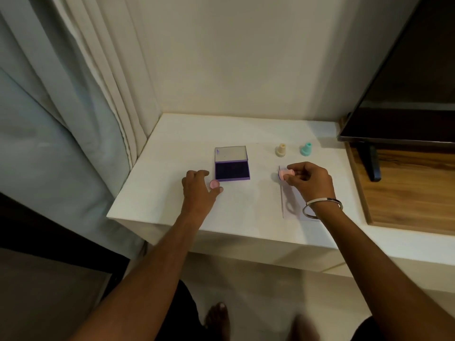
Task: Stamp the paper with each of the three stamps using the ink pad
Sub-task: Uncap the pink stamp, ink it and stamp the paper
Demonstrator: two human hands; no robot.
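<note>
The right hand (pixel 309 179) pinched the pink stamp (pixel 285 174), tilted on its side, over the paper (pixel 294 205), which lay near the front edge of the table (pixel 172 205). The left hand (pixel 199 188), fingers loosely curled, rested around a pink cap (pixel 214 184) just beside the open ink pad (pixel 232 170). The cream stamp (pixel 281 150) and teal stamp (pixel 306 149) stood behind, with bare table towards the wall. No writing could be read.

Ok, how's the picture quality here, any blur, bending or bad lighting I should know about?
Head view: dim, soft indoor light with faint shadows; wide-angle bending curves the pale grey curtain and dark television screen at the edges; the right hand holding the small pink stamp looks slightly smeared; the white paper sheet barely separates from the white tabletop.
</note>
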